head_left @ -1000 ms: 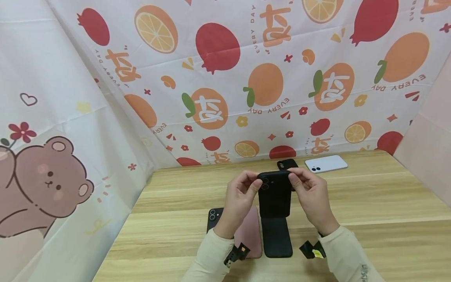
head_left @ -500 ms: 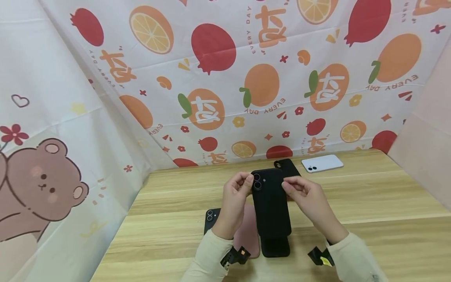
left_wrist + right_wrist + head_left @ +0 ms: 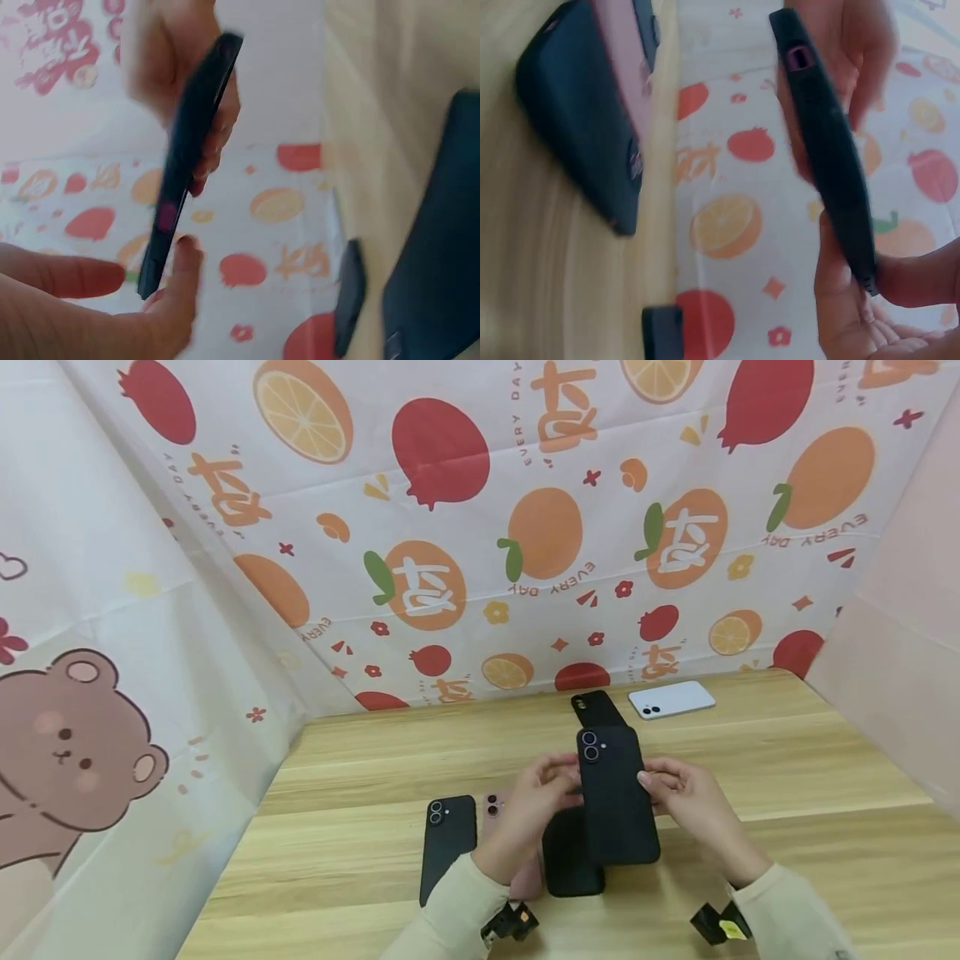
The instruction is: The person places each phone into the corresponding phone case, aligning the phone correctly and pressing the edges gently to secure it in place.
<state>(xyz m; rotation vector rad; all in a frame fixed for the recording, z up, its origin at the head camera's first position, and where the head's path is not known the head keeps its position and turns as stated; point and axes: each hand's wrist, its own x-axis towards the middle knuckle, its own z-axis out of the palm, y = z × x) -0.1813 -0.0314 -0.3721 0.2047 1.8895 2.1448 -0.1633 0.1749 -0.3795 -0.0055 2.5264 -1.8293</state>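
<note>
A phone in a black case (image 3: 618,802), its two camera lenses at the top left, is raised over the table in the head view. My right hand (image 3: 686,789) pinches its right edge between thumb and fingers. At the opposite edge is my left hand (image 3: 536,806); in the left wrist view, its thumb (image 3: 82,277) stands off from the case and its fingers lie close behind. A pink patch shows in a cutout on the case's side in both wrist views. Below lies a black phone or case (image 3: 573,877), partly covered by the raised one.
To the left lie another black phone (image 3: 450,835) and a pink phone (image 3: 532,881), the latter partly behind my left hand. Along the back edge are a black case (image 3: 597,707) and a white phone (image 3: 678,698). A printed curtain (image 3: 465,652) hangs behind the wooden table (image 3: 360,810).
The cased phone has swung right and slightly lower, its lenses facing me more. My left hand has loosened from its upper corner; my right hand has slid down the right edge.
</note>
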